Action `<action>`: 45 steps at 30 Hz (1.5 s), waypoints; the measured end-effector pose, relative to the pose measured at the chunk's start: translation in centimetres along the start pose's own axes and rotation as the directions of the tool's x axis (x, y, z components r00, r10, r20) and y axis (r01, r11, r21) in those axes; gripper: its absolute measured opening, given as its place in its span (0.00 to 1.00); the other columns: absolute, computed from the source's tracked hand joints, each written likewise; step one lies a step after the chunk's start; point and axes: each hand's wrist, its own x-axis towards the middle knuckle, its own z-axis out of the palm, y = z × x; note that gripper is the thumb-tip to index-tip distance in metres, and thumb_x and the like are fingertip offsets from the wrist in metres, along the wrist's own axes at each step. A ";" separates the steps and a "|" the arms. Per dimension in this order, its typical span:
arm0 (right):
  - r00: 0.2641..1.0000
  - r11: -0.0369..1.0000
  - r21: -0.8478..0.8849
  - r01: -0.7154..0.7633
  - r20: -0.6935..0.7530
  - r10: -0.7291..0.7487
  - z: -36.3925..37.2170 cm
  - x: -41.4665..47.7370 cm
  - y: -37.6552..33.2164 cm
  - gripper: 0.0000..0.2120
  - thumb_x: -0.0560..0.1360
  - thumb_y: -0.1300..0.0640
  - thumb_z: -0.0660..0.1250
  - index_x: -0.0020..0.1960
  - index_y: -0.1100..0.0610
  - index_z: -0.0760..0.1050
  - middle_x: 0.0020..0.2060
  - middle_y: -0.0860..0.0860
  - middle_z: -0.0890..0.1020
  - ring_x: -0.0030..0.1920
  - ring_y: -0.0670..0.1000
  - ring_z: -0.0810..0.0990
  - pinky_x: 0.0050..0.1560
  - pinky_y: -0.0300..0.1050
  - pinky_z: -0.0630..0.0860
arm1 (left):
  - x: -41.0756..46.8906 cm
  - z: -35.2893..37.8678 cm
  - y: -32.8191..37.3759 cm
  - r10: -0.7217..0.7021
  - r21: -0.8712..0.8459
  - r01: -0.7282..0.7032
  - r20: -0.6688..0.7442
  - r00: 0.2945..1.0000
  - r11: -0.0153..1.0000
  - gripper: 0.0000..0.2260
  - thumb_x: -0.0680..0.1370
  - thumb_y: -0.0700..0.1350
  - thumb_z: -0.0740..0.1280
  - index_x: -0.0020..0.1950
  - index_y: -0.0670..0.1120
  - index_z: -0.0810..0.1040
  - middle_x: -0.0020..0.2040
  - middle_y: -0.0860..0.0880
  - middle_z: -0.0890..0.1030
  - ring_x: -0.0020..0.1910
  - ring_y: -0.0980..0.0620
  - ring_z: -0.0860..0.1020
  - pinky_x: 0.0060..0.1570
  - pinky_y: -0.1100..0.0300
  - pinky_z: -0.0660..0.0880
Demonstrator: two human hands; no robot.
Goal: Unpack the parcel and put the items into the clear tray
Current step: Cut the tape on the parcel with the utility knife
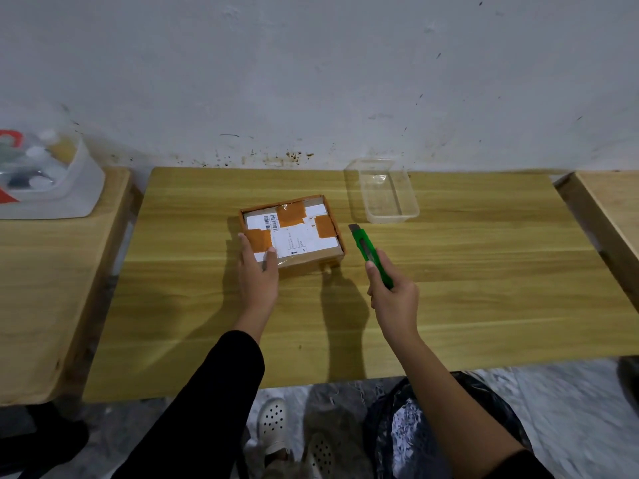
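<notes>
Wooden table (449,288) stands against stained white wall (311,81).

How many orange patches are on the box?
3. On the parcel, one orange patch lies at the far middle, one near the right edge, and one at the left by the left hand, which may hide more.

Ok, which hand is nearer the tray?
Right. The right hand, gripping the cutter, is on the near side of the tray, apart from it. The left hand is farther left, resting on the near left corner of the parcel.
</notes>
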 end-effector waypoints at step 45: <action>0.994 0.685 -0.723 0.091 0.105 -0.022 14.4 18.9 -0.3 0.20 0.81 0.54 0.51 0.72 0.53 0.60 0.57 0.63 0.70 0.58 0.62 0.67 0.58 0.56 0.68 | 16.0 -3.3 -0.5 0.150 -0.136 -0.162 -0.092 0.984 0.977 0.15 0.81 0.41 0.57 0.67 0.46 0.72 0.66 0.50 0.67 0.47 0.65 0.72 0.35 0.79 0.71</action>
